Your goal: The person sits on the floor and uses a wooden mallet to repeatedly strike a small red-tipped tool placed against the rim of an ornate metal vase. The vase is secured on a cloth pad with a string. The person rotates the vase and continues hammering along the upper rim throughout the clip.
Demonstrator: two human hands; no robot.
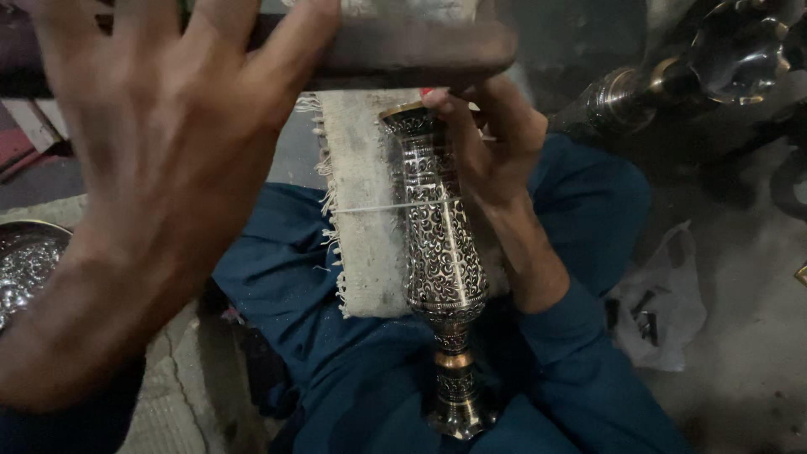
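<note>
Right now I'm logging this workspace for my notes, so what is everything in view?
engraved metal vase: one, dark with silver and brass pattern, lying on the lap over the cloth
fringed cloth: one, off-white, under the vase
dark bar: one, brown, across the top
shiny metal vessel: one, silver and brass, top right
metal bowl: one, silver, left edge
plastic bag: one, clear, on the floor at right
left hand: open, fingers on the bar
right hand: grip around the vase's rim end
</note>
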